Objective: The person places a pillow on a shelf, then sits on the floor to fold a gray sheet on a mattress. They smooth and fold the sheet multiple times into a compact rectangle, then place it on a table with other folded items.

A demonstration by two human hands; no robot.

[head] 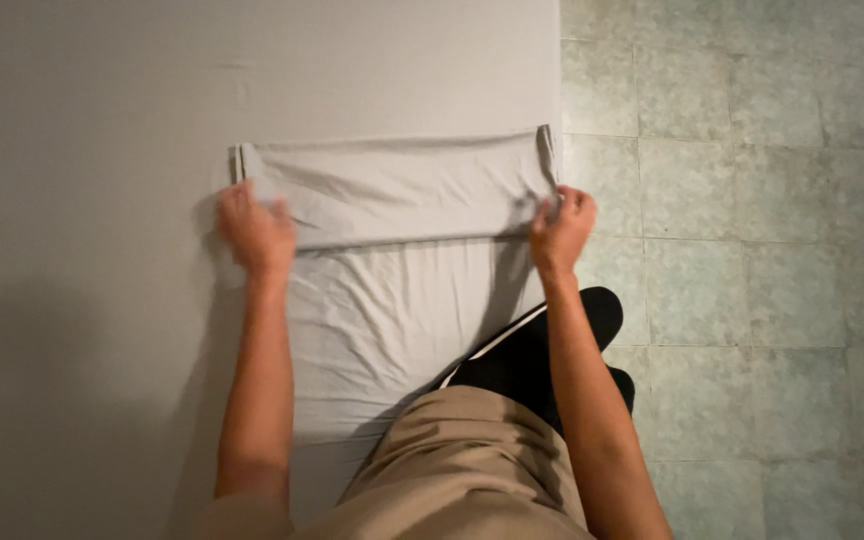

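Left hand (255, 232) and right hand (559, 228) closed on the two ends of a folded grey cloth (397, 188) — flat on the bed (82, 150), near its right edge, tiled floor (752, 200) alongside.

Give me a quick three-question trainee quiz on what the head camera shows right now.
1. True or false: the left hand and right hand are at opposite ends of the folded grey cloth.
2. What lies right of the grey bed surface? A) carpet B) tiled floor C) wooden boards
3. Fill in: the dark shoe has a ____ stripe.

Key: 1 true; 2 B; 3 white.
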